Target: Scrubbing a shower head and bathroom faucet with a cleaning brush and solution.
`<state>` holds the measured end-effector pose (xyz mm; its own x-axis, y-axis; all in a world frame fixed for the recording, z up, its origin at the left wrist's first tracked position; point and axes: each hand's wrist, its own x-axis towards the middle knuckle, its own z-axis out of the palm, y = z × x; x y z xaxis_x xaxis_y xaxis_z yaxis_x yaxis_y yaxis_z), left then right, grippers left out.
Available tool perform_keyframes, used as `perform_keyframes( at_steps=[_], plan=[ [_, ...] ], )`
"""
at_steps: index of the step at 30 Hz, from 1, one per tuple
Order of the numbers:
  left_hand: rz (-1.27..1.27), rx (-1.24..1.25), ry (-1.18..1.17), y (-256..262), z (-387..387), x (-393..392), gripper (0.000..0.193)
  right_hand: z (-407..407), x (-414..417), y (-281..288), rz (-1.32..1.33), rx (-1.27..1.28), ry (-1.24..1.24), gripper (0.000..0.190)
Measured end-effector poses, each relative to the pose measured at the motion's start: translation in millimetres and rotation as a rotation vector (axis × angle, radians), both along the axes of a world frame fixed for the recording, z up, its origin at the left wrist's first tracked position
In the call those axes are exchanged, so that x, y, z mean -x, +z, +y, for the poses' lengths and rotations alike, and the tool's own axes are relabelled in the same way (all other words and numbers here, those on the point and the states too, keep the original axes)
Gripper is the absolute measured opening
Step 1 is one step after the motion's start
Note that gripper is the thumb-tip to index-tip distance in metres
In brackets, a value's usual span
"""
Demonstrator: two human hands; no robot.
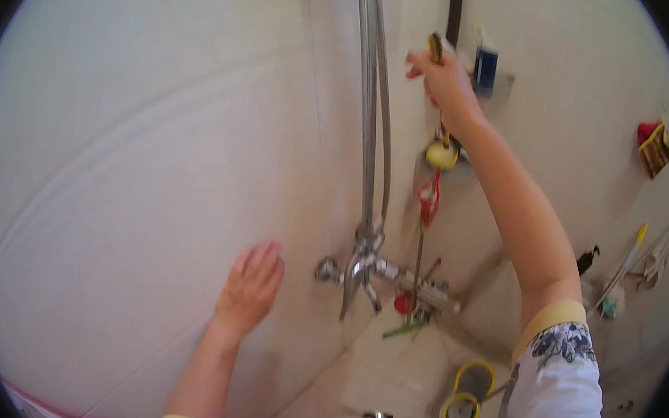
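Observation:
My right hand (445,87) is raised at the wall, right of the shower pipe. It is blurred, with its fingers around a yellow-and-dark handle (436,48) whose upper end sticks up past the knuckles. Just below the wrist is a rounded yellow piece (442,156); whether it joins the handle is hidden by my hand. My left hand (249,288) is lower, with its fingers stretched out and nothing visible in it. It is against or close to the pale wall (150,205), left of the chrome mixer tap (362,262).
A chrome shower pipe (368,92) and hose rise from the tap. A blue bottle (485,70) stands on a small shelf. Below the yellow piece hangs a red item (429,199). At right are a red-and-brown cloth (655,147) and a yellow-tipped brush (625,264). Yellow-rimmed containers (461,411) lie low.

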<state>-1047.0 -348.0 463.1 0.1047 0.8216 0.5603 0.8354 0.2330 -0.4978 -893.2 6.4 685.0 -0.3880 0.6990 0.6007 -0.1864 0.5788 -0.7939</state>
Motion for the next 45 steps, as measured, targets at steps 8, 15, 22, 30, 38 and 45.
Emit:
perform_keyframes(
  at_steps=[8, 15, 22, 30, 38, 45],
  plan=[
    [-0.087, 0.001, 0.014, 4, 7, 0, 0.034, -29, -68, -279, -0.564, 0.546, 0.105, 0.019],
    [-0.067, -0.043, 0.049, 3, 6, -4, 0.034, -26, -99, -328, -0.736, 0.112, 0.124, 0.025],
    [-0.037, -0.095, 0.023, 1, 5, -3, 0.028, -33, -55, -290, -0.981, -0.243, 0.132, 0.058],
    [-0.059, -0.093, -0.002, -1, 5, 0, 0.027, -70, -23, -294, -1.233, -0.288, -0.174, 0.075],
    [-0.090, -0.135, -0.058, -3, 9, 0, 0.029, -47, -26, -299, -1.150, -0.008, -0.064, 0.051],
    [0.050, -0.261, -0.154, -9, 13, 9, 0.012, -50, -24, -285, -1.058, 0.121, 0.079, 0.038]
  ],
)
